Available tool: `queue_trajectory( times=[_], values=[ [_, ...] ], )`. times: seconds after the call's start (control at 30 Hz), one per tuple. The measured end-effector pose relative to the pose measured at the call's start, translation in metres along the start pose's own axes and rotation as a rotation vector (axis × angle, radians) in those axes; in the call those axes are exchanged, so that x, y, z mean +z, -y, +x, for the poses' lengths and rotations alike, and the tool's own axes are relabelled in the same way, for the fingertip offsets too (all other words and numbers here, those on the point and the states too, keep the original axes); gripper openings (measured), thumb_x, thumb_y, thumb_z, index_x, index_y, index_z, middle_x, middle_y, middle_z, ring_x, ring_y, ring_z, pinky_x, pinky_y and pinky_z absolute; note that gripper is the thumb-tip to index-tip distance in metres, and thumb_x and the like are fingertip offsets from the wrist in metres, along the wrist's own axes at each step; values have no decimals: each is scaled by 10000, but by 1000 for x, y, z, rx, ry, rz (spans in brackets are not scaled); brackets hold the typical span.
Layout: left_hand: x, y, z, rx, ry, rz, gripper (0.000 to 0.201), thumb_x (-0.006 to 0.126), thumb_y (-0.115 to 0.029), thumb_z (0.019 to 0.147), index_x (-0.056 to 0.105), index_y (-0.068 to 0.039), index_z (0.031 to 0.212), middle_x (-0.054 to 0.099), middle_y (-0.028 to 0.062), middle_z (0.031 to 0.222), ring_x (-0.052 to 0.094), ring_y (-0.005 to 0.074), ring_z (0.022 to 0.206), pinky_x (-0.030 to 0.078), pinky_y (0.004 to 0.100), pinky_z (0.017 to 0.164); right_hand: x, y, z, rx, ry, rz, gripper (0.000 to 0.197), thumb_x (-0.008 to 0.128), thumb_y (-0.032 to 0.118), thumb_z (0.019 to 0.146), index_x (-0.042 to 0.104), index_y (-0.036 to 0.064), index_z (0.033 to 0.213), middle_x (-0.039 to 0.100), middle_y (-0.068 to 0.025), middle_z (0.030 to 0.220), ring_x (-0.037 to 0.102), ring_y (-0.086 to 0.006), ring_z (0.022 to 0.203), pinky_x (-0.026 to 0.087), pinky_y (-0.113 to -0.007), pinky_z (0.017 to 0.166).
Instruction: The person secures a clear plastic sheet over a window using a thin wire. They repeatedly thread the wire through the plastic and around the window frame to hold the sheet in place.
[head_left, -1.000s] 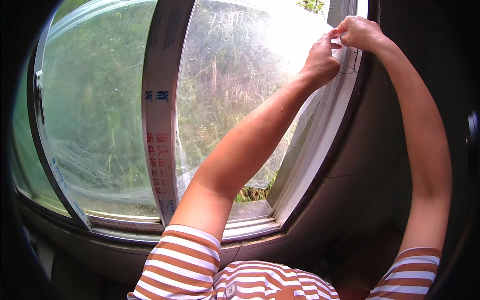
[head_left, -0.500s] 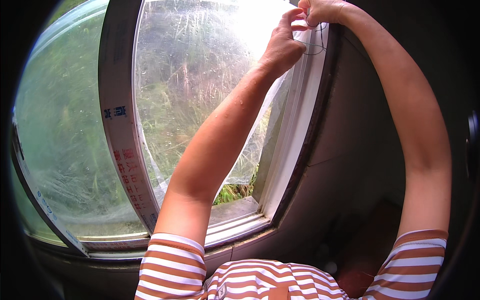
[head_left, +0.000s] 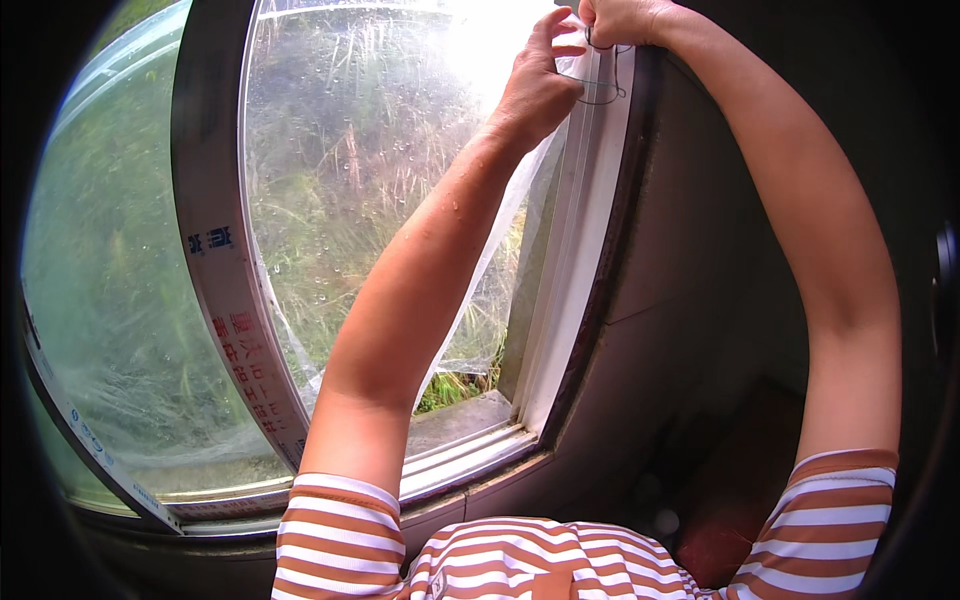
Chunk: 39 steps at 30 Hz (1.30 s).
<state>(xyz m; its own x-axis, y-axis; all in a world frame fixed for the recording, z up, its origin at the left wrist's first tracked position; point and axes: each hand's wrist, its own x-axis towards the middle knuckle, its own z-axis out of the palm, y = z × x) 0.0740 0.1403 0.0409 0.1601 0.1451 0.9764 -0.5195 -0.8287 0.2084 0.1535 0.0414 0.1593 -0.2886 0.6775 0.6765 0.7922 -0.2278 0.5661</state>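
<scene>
At the upper right of the window, both arms are raised. My right hand (head_left: 628, 20) is closed in a pinch on a thin dark wire (head_left: 605, 101), part of which forms a small loop under the fingers. Just left of and below it, my left hand (head_left: 540, 88) has its fingers bent and partly apart. A wider loop of the wire runs out from beside its thumb, which appears to grip it. Clear plastic sheeting (head_left: 505, 235) hangs behind the left forearm, its loose edge slanting beside the white window frame (head_left: 590, 215). Bright glare hides some detail near the fingertips.
A dark upright bar (head_left: 215, 240) with printed film divides the window. Left of it is a greenish pane (head_left: 120, 300). The sill track (head_left: 465, 455) runs below the opening, with grass outside. A dark tiled wall (head_left: 700, 250) stands at the right.
The window and both hands sit slightly farther left in view, as the view has shifted. The right fingers look more tightly closed; the left hand keeps nearly the same pose.
</scene>
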Motion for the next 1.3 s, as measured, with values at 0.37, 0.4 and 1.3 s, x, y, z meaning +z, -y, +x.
queue_trajectory(
  times=[0.37,0.4,1.3],
  values=[
    [0,7,4,41,-52,380,731,410,74,678,289,-6,1394,554,209,1187,537,298,1091,441,336,891,21,-10,-20,-73,-320,131,251,594,325,791,672,91,837,666,-138,812,654,-301,797,510,-404,722],
    [3,5,2,21,-66,385,713,399,70,687,299,-2,1390,572,219,1163,547,311,1081,430,342,906,24,-8,-22,-76,-366,91,250,588,322,796,667,91,850,665,-143,819,654,-304,804,510,-412,724],
    [-83,-171,-223,-83,-748,1900,597,660,-136,766,428,61,1280,472,220,1199,468,374,1045,388,437,936,39,-9,4,-8,-467,-47,191,608,140,739,690,110,908,687,-121,881,674,-273,852,544,-386,720]
  ],
)
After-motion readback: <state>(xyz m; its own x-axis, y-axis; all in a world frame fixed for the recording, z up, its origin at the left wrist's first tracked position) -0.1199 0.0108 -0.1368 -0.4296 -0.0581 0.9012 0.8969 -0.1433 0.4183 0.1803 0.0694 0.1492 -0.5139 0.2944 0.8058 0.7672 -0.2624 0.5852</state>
